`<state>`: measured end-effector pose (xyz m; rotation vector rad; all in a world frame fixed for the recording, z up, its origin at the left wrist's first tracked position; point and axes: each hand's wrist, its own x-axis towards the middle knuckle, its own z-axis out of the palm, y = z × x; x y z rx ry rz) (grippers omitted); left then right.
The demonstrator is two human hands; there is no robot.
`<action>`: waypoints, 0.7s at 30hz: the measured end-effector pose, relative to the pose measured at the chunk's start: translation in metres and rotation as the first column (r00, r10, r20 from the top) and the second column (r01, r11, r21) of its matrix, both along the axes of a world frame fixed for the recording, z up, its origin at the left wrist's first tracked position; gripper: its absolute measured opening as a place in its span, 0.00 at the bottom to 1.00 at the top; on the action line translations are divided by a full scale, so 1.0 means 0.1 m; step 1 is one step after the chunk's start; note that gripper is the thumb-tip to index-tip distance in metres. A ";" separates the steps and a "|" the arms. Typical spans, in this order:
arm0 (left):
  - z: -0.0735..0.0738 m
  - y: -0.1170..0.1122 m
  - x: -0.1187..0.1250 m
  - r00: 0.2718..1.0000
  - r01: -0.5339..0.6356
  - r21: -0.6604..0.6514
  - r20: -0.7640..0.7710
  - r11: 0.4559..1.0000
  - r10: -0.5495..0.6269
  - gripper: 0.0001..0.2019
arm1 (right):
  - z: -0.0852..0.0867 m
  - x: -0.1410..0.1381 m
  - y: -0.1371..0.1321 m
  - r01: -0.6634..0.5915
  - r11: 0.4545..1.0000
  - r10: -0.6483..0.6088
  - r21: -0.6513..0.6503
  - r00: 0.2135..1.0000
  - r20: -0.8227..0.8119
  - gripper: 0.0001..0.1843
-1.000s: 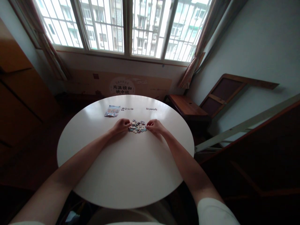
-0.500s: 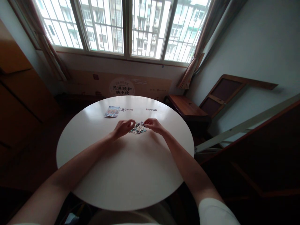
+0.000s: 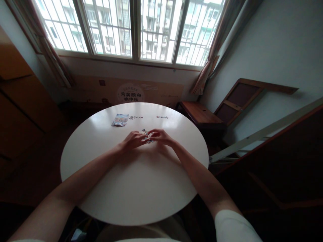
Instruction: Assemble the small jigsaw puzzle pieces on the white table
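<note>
A small heap of jigsaw puzzle pieces [image 3: 150, 141] lies on the white round table [image 3: 141, 188], partly covered by my hands. My left hand [image 3: 133, 139] reaches in from the left, its fingers stretched out over the heap's left side. From the right comes my right hand [image 3: 161, 136], with its forefinger and thumb apart at the heap. The two hands' fingertips are close together. Whether a single piece lies between any fingers is too small to make out. Farther back sit a row of puzzle pieces [image 3: 136, 117] and a second short row of puzzle pieces [image 3: 162, 117].
A printed picture sheet or packet [image 3: 120, 120] lies left of the rows. Beyond the table stand a wooden bench [image 3: 202, 112] at the right and a barred window [image 3: 111, 30]. An orange-brown cabinet [image 3: 22, 101] is on the left.
Both hands have moved inward over the heap and closer together, covering more of it. My left fingers have stretched out from a curled pose. The rows and the picture sheet lie as before.
</note>
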<state>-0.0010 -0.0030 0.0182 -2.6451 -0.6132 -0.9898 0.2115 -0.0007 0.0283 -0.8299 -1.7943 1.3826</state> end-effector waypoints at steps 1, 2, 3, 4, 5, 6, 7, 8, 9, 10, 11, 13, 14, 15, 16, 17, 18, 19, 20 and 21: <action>0.00 0.00 0.00 1.000 -0.001 0.001 -0.005 1.000 0.001 0.09 | 0.00 0.00 0.00 0.003 1.000 -0.003 0.002 1.000 -0.003 0.25; -0.01 0.00 0.00 1.000 -0.001 -0.001 -0.012 1.000 0.001 0.09 | 0.00 -0.01 0.00 0.007 1.000 -0.007 0.005 1.000 -0.006 0.25; -0.01 0.00 0.00 1.000 -0.001 -0.006 -0.020 1.000 0.001 0.10 | 0.00 -0.02 -0.01 0.011 1.000 -0.011 0.010 1.000 -0.007 0.25; -0.01 0.00 0.01 1.000 -0.002 -0.014 -0.028 1.000 0.001 0.10 | 0.00 -0.02 -0.01 0.018 1.000 -0.018 0.019 1.000 -0.007 0.25; -0.01 -0.01 0.01 0.999 -0.001 -0.024 -0.034 1.000 0.000 0.11 | 0.00 -0.03 -0.01 0.027 0.999 -0.026 0.031 1.000 -0.004 0.25; -0.01 -0.01 0.01 0.999 0.001 -0.036 -0.038 0.999 -0.003 0.11 | 0.00 -0.04 -0.02 0.035 0.998 -0.034 0.043 0.999 -0.001 0.24; -0.01 -0.01 0.01 0.999 0.004 -0.052 -0.041 0.999 -0.006 0.11 | 0.00 -0.05 -0.02 0.042 0.998 -0.042 0.052 0.999 0.002 0.24; 0.00 -0.01 0.01 0.999 0.007 -0.070 -0.045 0.998 -0.010 0.11 | 0.00 -0.05 -0.02 0.049 0.997 -0.050 0.060 0.999 0.005 0.24; 0.00 -0.02 0.02 0.999 0.007 -0.087 -0.048 0.996 -0.011 0.11 | -0.01 -0.06 -0.02 0.057 0.996 -0.057 0.069 0.998 0.009 0.24; 0.01 -0.02 0.02 0.999 0.003 -0.101 -0.051 0.995 -0.009 0.11 | -0.01 -0.07 -0.02 0.064 0.995 -0.065 0.080 0.998 0.016 0.24; 0.01 -0.02 0.02 0.999 -0.005 -0.110 -0.054 0.994 -0.001 0.11 | -0.02 -0.07 -0.01 0.072 0.993 -0.075 0.094 0.997 0.027 0.24; 0.01 -0.02 0.02 0.998 -0.039 -0.114 -0.060 0.993 0.032 0.11 | -0.04 -0.08 0.00 0.095 0.986 -0.104 0.133 0.993 0.061 0.25; 0.00 -0.01 0.01 0.997 -0.062 -0.111 -0.053 0.992 0.057 0.11 | -0.04 -0.08 0.01 0.111 0.981 -0.125 0.160 0.989 0.079 0.24; -0.01 0.00 0.01 0.996 -0.090 -0.109 -0.037 0.990 0.086 0.11 | -0.05 -0.08 0.02 0.130 0.972 -0.151 0.194 0.984 0.097 0.24; -0.02 0.01 0.00 0.993 -0.118 -0.110 -0.015 0.987 0.117 0.11 | -0.06 -0.08 0.03 0.150 0.960 -0.181 0.237 0.977 0.114 0.23; -0.03 0.02 0.00 0.989 -0.146 -0.113 0.010 0.983 0.148 0.11 | -0.07 -0.07 0.03 0.172 0.942 -0.216 0.289 0.968 0.131 0.21; -0.05 0.03 -0.01 0.984 -0.172 -0.115 0.035 0.978 0.177 0.12 | -0.08 -0.07 0.03 0.189 0.920 -0.251 0.344 0.957 0.147 0.19; -0.06 0.05 -0.01 0.978 -0.195 -0.116 0.052 0.974 0.202 0.12 | -0.08 -0.07 0.03 0.200 0.896 -0.282 0.396 0.945 0.162 0.17; -0.07 0.06 -0.02 0.973 -0.214 -0.114 0.061 0.970 0.222 0.13 | -0.08 -0.07 0.02 0.204 0.874 -0.307 0.440 0.935 0.177 0.15; -0.08 0.07 -0.02 0.969 -0.230 -0.109 0.062 0.967 0.238 0.14 | -0.08 -0.07 0.02 0.203 0.855 -0.326 0.477 0.926 0.190 0.14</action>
